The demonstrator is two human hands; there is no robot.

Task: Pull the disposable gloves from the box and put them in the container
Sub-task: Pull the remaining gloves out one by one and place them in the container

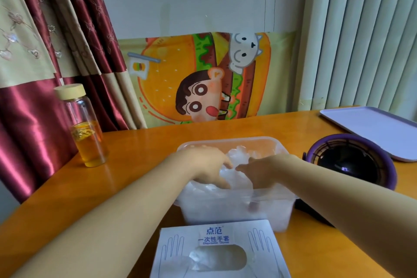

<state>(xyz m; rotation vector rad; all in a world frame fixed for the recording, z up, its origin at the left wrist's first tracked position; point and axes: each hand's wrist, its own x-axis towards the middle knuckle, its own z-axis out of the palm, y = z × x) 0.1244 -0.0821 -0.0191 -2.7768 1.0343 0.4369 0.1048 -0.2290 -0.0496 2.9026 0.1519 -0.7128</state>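
Observation:
A white glove box (pixel 220 244) with blue print lies at the near edge of the table; a crumpled clear glove (pixel 203 259) shows in its oval opening. Behind it stands a clear plastic container (pixel 228 142) filled with crumpled clear gloves (pixel 241 156). Both my hands are inside the container on top of the pile. My left hand (pixel 207 167) presses down on the gloves with fingers bent downward. My right hand (pixel 261 171) also pushes on the pile, its fingertips sunk among the gloves and partly hidden.
A glass bottle (pixel 86 128) with amber liquid and a pale lid stands at the left on the orange wooden table (pixel 135 165). A purple-rimmed black round device (pixel 352 160) sits right of the container. A lilac tray (pixel 374 128) lies at far right. Curtains hang left.

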